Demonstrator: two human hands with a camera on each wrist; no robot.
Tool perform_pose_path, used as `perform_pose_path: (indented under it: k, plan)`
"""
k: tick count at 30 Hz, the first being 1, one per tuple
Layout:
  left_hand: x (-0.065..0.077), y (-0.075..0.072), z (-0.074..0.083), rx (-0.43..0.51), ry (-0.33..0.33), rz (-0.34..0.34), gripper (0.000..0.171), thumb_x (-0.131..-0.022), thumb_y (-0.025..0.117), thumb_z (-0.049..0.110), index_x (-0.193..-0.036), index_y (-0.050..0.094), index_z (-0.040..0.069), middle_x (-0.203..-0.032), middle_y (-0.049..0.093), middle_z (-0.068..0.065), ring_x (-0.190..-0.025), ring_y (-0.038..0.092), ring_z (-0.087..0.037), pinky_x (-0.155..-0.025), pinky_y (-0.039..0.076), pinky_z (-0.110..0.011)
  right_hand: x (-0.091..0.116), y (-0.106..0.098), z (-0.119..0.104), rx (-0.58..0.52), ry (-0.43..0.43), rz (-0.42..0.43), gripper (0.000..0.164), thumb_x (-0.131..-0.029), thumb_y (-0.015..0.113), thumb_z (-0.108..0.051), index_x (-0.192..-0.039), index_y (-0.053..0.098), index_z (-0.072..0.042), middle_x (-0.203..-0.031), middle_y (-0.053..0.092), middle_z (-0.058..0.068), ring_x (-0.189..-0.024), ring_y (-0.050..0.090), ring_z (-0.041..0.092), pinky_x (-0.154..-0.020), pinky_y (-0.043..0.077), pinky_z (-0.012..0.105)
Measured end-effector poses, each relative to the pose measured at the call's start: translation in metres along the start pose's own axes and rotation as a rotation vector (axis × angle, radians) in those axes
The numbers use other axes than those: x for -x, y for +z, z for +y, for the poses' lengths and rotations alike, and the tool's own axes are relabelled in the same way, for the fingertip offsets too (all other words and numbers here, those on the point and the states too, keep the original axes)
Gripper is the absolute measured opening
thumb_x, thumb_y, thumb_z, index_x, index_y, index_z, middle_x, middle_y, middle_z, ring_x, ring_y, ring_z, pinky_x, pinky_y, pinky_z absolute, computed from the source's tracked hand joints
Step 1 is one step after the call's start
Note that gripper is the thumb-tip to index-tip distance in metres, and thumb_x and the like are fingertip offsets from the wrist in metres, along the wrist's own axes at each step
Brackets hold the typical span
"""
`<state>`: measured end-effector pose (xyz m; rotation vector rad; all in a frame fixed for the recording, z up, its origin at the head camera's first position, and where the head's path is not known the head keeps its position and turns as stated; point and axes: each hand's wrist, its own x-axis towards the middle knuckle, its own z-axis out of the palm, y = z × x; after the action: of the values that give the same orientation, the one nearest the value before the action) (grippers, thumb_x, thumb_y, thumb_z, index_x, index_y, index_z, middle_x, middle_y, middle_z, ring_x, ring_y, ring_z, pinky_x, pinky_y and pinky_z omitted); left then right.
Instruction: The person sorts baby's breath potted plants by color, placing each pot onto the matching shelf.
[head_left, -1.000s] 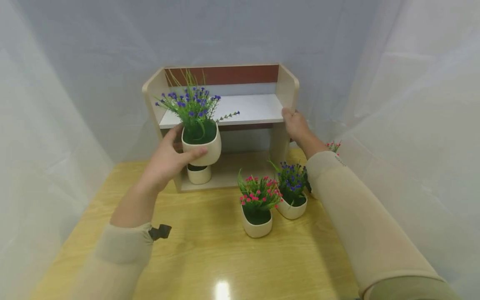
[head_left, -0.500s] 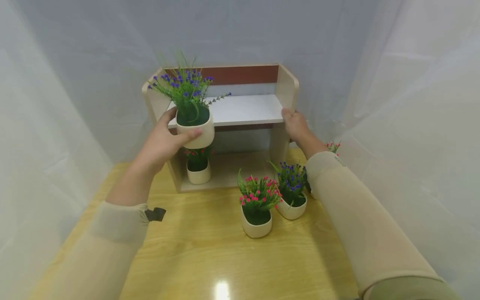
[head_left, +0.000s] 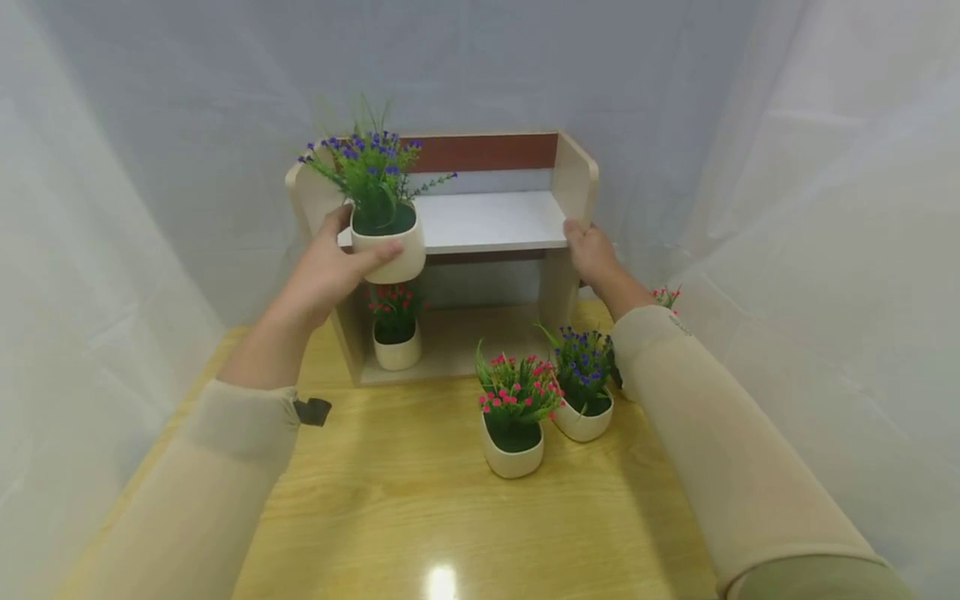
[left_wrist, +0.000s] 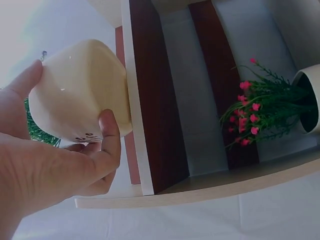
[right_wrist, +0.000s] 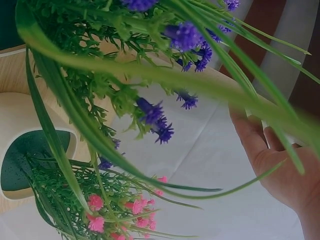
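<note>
My left hand (head_left: 318, 271) holds a white pot of blue-purple flowers (head_left: 390, 257), thumb across its front. The pot is upright at the left front edge of the white upper board of a small two-tier shelf (head_left: 491, 218). In the left wrist view the underside of the pot (left_wrist: 82, 92) shows close to that board, my fingertips bent under it. My right hand (head_left: 594, 252) grips the front edge of the shelf's right side panel at board height. A pot with red flowers (head_left: 397, 352) stands in the lower tier, directly below the held one.
On the wooden table (head_left: 405, 508), right of centre, stand a pink-flowered pot (head_left: 513, 454) and a blue-flowered pot (head_left: 587, 421). Another pink-flowered plant (head_left: 665, 297) is mostly hidden behind my right sleeve. White sheeting (head_left: 465, 67) hangs behind and at both sides.
My left hand has raised the blue-flowered pot and moved it slightly left and back, from in front of the shelf to upper board height. The lower red flowers came into view. My right hand stayed put.
</note>
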<state>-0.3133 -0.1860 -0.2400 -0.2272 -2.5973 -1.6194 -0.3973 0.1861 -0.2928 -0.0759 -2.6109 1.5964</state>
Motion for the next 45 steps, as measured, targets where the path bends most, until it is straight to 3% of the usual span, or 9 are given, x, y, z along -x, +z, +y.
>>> perform_pose_path:
  k: [4, 9, 17, 25, 32, 37, 45]
  plan:
    - [-0.008, 0.0, 0.002, -0.02, -0.001, 0.02, 0.115, -0.096, 0.077, 0.056, -0.171, 0.005, 0.006, -0.183, 0.008, -0.018, -0.166, 0.024, -0.039, -0.138, 0.023, -0.057, 0.0, 0.0, 0.0, -0.005, 0.005, 0.008, 0.07, -0.116, 0.033, -0.054, -0.168, 0.031, -0.008, -0.165, 0.048, 0.024, -0.15, 0.051, 0.044, -0.122, 0.048, 0.063]
    - [-0.016, -0.001, 0.004, -0.068, -0.008, 0.011, 0.116, -0.097, 0.073, 0.061, -0.172, 0.003, 0.006, -0.183, 0.007, -0.019, -0.167, 0.021, -0.041, -0.137, 0.024, -0.06, 0.0, 0.0, 0.001, -0.009, -0.005, 0.013, 0.069, -0.116, 0.033, -0.053, -0.168, 0.031, -0.006, -0.164, 0.048, 0.025, -0.15, 0.051, 0.044, -0.121, 0.048, 0.063]
    - [-0.029, -0.001, 0.005, -0.099, 0.003, 0.054, 0.106, -0.101, 0.069, 0.058, -0.171, 0.013, 0.002, -0.173, 0.032, -0.025, -0.159, 0.037, -0.04, -0.133, 0.033, -0.057, -0.001, 0.0, 0.0, -0.003, -0.001, 0.011, 0.07, -0.116, 0.034, -0.054, -0.168, 0.033, -0.007, -0.165, 0.048, 0.024, -0.151, 0.05, 0.043, -0.124, 0.046, 0.062]
    - [-0.044, -0.004, 0.002, -0.142, 0.007, 0.1, 0.096, -0.103, 0.068, 0.056, -0.17, 0.024, 0.002, -0.172, 0.04, -0.023, -0.155, 0.044, -0.04, -0.131, 0.038, -0.055, -0.002, 0.001, -0.004, -0.008, -0.01, 0.009, 0.069, -0.116, 0.034, -0.053, -0.166, 0.035, -0.005, -0.164, 0.049, 0.024, -0.151, 0.05, 0.043, -0.125, 0.045, 0.061]
    - [-0.058, -0.005, -0.002, -0.135, -0.003, 0.14, 0.097, -0.104, 0.069, 0.05, -0.171, 0.017, 0.003, -0.177, 0.03, -0.022, -0.161, 0.038, -0.038, -0.135, 0.034, -0.049, -0.001, 0.002, -0.004, -0.011, -0.025, 0.006, 0.069, -0.116, 0.035, -0.053, -0.165, 0.036, -0.005, -0.161, 0.051, 0.025, -0.147, 0.054, 0.043, -0.121, 0.049, 0.062]
    - [-0.064, -0.005, -0.001, -0.201, -0.021, 0.14, 0.093, -0.105, 0.065, 0.053, -0.17, 0.019, 0.005, -0.172, 0.039, -0.024, -0.158, 0.041, -0.039, -0.135, 0.033, -0.051, -0.002, 0.001, -0.003, -0.01, -0.02, 0.008, 0.07, -0.116, 0.035, -0.053, -0.166, 0.035, -0.004, -0.162, 0.051, 0.026, -0.147, 0.054, 0.044, -0.121, 0.049, 0.061]
    - [-0.075, 0.0, 0.002, -0.227, -0.015, 0.121, 0.092, -0.107, 0.062, 0.053, -0.169, 0.016, 0.004, -0.173, 0.036, -0.025, -0.161, 0.036, -0.039, -0.137, 0.027, -0.05, -0.002, -0.005, -0.001, 0.0, -0.024, 0.028, 0.07, -0.116, 0.035, -0.052, -0.166, 0.035, -0.003, -0.164, 0.049, 0.026, -0.15, 0.05, 0.043, -0.126, 0.045, 0.061]
